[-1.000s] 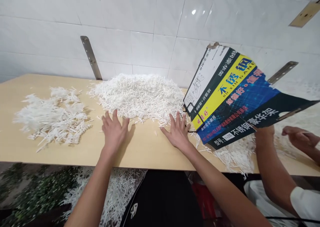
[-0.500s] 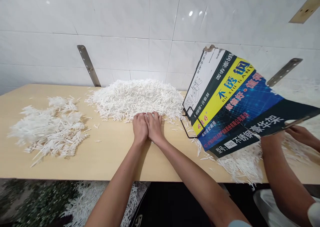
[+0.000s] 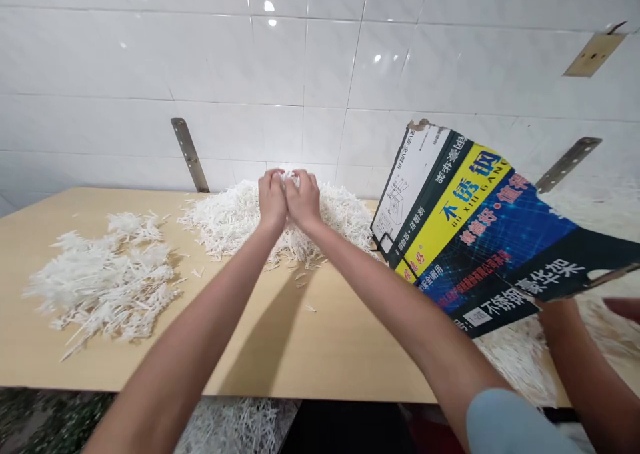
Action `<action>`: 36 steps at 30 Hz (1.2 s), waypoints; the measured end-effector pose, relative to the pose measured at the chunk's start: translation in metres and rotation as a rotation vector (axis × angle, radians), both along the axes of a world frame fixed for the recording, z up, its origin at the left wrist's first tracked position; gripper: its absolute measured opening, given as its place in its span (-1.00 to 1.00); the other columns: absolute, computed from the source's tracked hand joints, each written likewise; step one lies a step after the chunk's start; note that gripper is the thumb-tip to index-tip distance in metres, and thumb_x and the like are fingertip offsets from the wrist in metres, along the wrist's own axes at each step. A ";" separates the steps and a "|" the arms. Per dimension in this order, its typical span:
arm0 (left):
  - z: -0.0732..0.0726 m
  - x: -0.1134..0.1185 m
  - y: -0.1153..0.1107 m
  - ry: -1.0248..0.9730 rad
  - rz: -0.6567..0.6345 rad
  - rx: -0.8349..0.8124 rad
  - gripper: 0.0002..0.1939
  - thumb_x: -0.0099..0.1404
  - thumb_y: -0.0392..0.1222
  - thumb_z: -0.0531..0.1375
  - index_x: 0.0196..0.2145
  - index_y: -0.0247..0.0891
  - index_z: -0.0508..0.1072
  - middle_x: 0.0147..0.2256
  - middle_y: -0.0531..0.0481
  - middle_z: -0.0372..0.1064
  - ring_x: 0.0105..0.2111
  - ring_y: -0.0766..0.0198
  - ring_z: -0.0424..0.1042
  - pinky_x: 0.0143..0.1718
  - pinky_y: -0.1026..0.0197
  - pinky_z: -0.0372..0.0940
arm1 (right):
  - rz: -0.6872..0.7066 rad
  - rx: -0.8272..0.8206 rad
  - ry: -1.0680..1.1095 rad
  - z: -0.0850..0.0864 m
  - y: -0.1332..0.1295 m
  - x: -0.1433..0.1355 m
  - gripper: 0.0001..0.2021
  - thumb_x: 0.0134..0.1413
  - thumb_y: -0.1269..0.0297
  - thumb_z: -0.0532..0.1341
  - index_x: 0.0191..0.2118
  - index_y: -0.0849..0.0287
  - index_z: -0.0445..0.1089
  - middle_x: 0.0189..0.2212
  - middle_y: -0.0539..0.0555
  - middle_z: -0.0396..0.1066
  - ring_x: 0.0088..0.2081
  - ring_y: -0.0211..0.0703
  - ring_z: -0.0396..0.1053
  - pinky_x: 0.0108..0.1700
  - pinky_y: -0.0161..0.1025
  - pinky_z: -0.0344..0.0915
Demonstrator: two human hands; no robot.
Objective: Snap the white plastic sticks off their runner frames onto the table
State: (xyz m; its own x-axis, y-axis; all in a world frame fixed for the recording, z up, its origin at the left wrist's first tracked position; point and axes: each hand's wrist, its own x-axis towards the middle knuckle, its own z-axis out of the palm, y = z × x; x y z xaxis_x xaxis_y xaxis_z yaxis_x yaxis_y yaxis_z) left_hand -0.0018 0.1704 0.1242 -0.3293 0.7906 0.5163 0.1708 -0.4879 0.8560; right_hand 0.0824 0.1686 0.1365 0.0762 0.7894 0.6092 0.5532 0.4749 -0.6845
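A wide heap of short, thin white strips (image 3: 345, 207) lies on the table against the wall. Above the middle of it, my left hand (image 3: 273, 199) and my right hand (image 3: 304, 197) are side by side with fingers curled. Between them they grip a clump of white strips (image 3: 287, 176), a bit of which shows at the top of the fingers. My palms and most of the clump are hidden from this side. A few loose strips (image 3: 301, 281) lie on the table below my hands.
A smaller pile of white strips (image 3: 115, 287) spreads at left on the table (image 3: 270, 334). To the right, a printed cardboard panel (image 3: 470, 221) leans in a black wire stand (image 3: 387, 243). Behind it a co-worker's arm (image 3: 585, 354) reaches over more strips. Metal brackets (image 3: 190, 154) rise along the tiled wall.
Both my hands have risen and moved forward from the heap's near edge to above it, with white strips now between them. The view has tilted upward slightly.
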 end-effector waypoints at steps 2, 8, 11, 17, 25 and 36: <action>0.019 -0.015 0.020 0.187 -0.009 -0.011 -0.64 0.50 -0.07 -0.05 0.01 -0.22 0.46 0.13 -0.18 0.39 0.15 0.09 0.35 0.25 0.07 0.23 | -0.020 -0.014 -0.163 0.021 0.030 0.012 -0.67 0.39 0.21 0.04 0.11 0.23 0.37 0.12 0.28 0.35 0.12 0.08 0.35 0.18 -0.07 0.29; 0.014 -0.075 0.026 0.532 -0.021 -0.188 -0.56 0.38 -0.14 0.05 0.09 -0.26 0.56 -0.09 -0.21 0.58 -0.05 -0.07 0.50 0.09 -0.07 0.35 | -0.115 -0.069 -0.726 0.014 0.060 0.073 -0.60 0.45 0.19 -0.01 0.20 0.27 0.35 0.16 0.38 0.34 0.14 0.26 0.25 0.11 0.10 0.29; 0.006 -0.102 0.019 0.621 0.010 -0.213 -0.57 0.31 -0.24 0.06 0.01 -0.34 0.61 -0.16 -0.28 0.58 -0.15 -0.04 0.53 0.01 -0.06 0.39 | -0.048 0.115 -1.009 0.003 0.051 0.107 -0.56 0.49 0.18 -0.05 0.28 0.27 0.28 0.27 0.38 0.25 0.21 0.30 0.18 0.14 0.13 0.24; 0.000 -0.128 0.005 0.845 0.021 -0.171 -0.71 0.27 -0.33 0.11 -0.19 -0.24 0.63 -0.01 -0.17 0.55 0.06 0.01 0.44 0.25 -0.04 0.23 | -0.053 0.239 -1.220 -0.001 0.044 0.132 -0.59 0.43 0.19 0.05 0.26 0.24 0.28 0.33 0.35 0.20 0.24 0.30 0.16 0.14 0.15 0.20; 0.023 -0.169 -0.061 0.874 0.203 -0.090 -0.73 0.45 -0.26 0.07 -0.10 -0.28 0.58 0.18 -0.11 0.37 -0.23 0.29 0.48 0.06 0.03 0.36 | 0.063 0.250 -0.375 -0.039 -0.036 0.040 -0.65 0.51 0.25 -0.14 -0.03 0.15 0.38 -0.34 0.11 0.44 -0.30 -0.06 0.39 -0.20 -0.17 0.24; 0.005 -0.271 -0.172 1.405 -0.015 -0.927 -0.50 0.31 0.28 0.16 -0.38 -0.22 0.58 -0.38 -0.10 0.57 -0.43 0.09 0.48 -0.32 0.09 0.35 | 0.528 -0.342 -0.308 -0.098 -0.162 0.045 -0.70 0.22 0.48 0.05 -0.28 0.16 0.54 -0.58 -0.06 0.36 -0.49 -0.24 0.33 -0.34 -0.30 0.12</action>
State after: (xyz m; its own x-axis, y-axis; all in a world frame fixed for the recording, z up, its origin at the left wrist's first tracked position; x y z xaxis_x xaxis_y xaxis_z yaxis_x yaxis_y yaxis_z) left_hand -0.2725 -0.0015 0.1297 -0.0402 0.9733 -0.2258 0.9982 0.0491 0.0339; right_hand 0.1275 0.0062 0.0385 -0.5068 0.8244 0.2521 0.5007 0.5196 -0.6923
